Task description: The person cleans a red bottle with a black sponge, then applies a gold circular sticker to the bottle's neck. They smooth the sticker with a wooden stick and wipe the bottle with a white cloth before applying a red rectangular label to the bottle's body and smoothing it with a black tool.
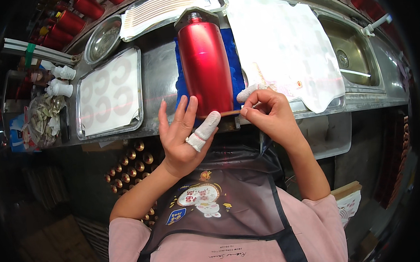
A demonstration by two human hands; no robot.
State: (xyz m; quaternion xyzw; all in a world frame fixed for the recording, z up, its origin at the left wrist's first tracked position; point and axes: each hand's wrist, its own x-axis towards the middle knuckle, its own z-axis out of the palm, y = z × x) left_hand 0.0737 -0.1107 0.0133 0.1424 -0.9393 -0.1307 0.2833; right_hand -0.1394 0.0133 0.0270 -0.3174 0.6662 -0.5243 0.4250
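A glossy red metallic bottle lies on its side on a blue cloth, its neck pointing away from me against a grey angular rest. A thin gold-brown strip runs along the bottle's near end. My left hand has its fingers spread; the index finger, in a white finger cot, touches the strip at the base. To the right, my right hand pinches the strip's free end between thumb and finger. Another white cot covers one of its fingers.
On the left, a metal tray bears a sheet with grey C-shaped decals. Behind are a metal bowl and a sheet of striped decals. A large white sheet lies right, beside a sink. Copper-coloured pieces stand below the counter.
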